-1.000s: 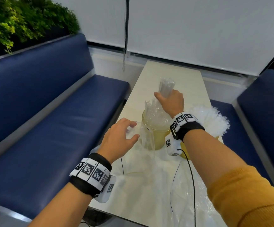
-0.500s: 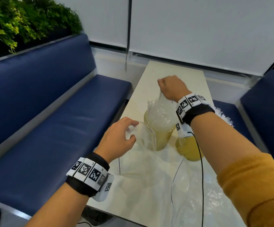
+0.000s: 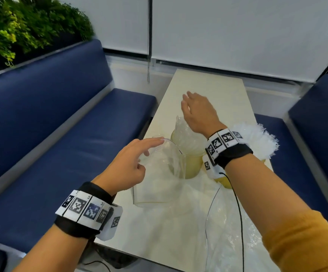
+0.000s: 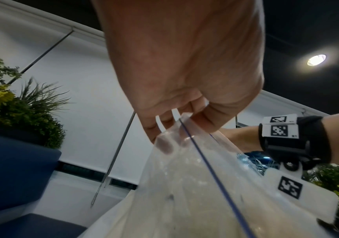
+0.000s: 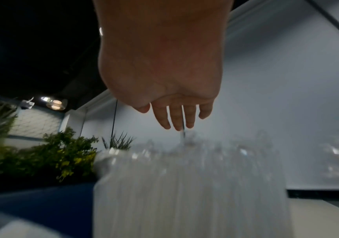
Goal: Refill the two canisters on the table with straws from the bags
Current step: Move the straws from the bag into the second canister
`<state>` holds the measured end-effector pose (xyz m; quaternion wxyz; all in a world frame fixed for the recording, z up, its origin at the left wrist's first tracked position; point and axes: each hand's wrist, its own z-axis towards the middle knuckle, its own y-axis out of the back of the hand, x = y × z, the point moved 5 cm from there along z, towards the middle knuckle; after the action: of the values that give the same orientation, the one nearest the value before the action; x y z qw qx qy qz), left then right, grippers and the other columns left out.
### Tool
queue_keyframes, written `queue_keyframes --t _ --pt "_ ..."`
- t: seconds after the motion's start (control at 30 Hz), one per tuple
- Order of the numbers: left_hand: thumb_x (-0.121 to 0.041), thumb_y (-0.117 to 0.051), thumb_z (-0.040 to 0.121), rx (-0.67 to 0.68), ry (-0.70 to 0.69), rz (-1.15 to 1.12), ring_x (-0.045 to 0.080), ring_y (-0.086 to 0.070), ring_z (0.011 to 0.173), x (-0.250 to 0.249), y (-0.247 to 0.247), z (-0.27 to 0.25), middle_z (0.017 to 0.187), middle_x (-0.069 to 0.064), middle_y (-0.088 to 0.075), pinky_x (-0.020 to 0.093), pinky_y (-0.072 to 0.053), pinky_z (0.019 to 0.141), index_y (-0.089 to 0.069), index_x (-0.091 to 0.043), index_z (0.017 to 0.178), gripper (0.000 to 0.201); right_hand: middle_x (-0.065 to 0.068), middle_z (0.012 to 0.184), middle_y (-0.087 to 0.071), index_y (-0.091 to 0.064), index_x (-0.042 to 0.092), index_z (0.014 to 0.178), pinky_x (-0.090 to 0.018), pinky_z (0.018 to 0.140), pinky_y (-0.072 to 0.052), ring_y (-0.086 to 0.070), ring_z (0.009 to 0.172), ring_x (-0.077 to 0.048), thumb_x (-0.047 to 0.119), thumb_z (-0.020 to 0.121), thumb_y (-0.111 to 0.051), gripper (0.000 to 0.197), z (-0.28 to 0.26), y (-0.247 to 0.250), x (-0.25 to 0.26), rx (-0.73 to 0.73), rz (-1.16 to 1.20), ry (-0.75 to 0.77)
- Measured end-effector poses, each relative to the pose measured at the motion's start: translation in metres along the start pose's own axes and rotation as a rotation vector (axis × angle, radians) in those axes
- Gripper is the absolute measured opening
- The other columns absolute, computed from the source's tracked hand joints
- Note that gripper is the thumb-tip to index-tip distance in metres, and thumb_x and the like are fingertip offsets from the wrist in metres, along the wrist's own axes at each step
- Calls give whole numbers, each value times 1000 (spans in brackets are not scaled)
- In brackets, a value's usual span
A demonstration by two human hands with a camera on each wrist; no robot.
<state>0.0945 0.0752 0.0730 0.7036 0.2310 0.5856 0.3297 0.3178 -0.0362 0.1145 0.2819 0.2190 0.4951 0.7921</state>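
Two yellow-tinted glass canisters stand mid-table. The left canister (image 3: 192, 165) is packed with clear wrapped straws (image 3: 184, 134). My right hand (image 3: 190, 107) hovers just above them with straight fingers and nothing in it; the right wrist view shows the open right hand (image 5: 176, 119) over the blurred straws (image 5: 185, 177). The right canister (image 3: 224, 182) is mostly hidden behind my right wrist, and its white straws (image 3: 257, 140) fan out. My left hand (image 3: 151, 148) pinches the rim of a clear zip bag (image 3: 159, 183) beside the left canister; the left wrist view shows the left hand (image 4: 185, 128) curled on the bag (image 4: 195, 193).
A second clear bag (image 3: 233, 232) lies crumpled at the near right of the cream table (image 3: 208, 89). Blue benches (image 3: 61, 154) flank both sides. A blind cord (image 3: 148, 55) hangs at the far end and plants (image 3: 22, 26) sit at upper left.
My right hand pushed a bundle of straws down into the left canister, let it go and opened above it. The left hand kept hold of the bag rim.
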Motion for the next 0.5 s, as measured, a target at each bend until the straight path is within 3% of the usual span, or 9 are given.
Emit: queue_keyframes --t 0.07,0.13,0.23,0.33,0.37,0.43,0.5 --pt "21 -43 71 -11 -1 -9 3 -51 103 2 1 -2 111 -56 -41 13 -46 79 -48 -39 143 94 -11 107 -59 -55 7 108 -44 91 -44 -56 99 -29 28 105 -24 37 -10 -29 2 156 -61 27" --pt "22 -42 72 -14 2 4 1 -50 102 4 0 -4 109 -56 -41 9 -43 79 -47 -39 143 94 -13 120 -58 -54 6 119 -44 97 -40 -56 110 -31 28 106 -24 40 -18 -47 0 248 -33 5" --pt "21 -44 74 -30 13 19 -1 -50 102 5 -1 -6 108 -56 -39 9 -42 79 -46 -40 144 93 -13 134 -57 -55 6 134 -45 109 -36 -53 124 -30 27 106 -27 45 -12 -30 -1 120 33 -19" --pt "15 -50 77 -50 30 40 -5 -49 100 1 -3 -7 107 -58 -37 7 -41 74 -45 -42 144 88 -10 119 -62 -60 7 120 -45 102 -40 -57 112 -30 26 103 -27 42 -9 -6 -8 -39 -60 -105" --pt "10 -54 79 -59 33 45 -7 -48 101 -1 -3 -8 107 -58 -37 7 -40 75 -44 -43 144 85 -10 113 -62 -60 7 114 -44 98 -41 -57 106 -30 26 102 -27 40 -11 -6 -12 -33 -94 -153" --pt "1 -60 82 -81 34 43 -10 -47 108 -4 -2 -8 116 -54 -40 10 -41 90 -42 -45 144 79 -11 113 -61 -57 6 115 -44 98 -41 -57 106 -30 27 103 -25 40 -21 -20 -18 96 -96 -208" --pt "-6 -62 84 -101 34 48 -8 -44 123 -4 -2 -6 133 -41 -43 20 -40 106 -43 -44 144 74 -12 124 -60 -50 3 129 -47 106 -37 -56 115 -31 26 105 -23 43 -31 -38 -22 231 -43 -216"
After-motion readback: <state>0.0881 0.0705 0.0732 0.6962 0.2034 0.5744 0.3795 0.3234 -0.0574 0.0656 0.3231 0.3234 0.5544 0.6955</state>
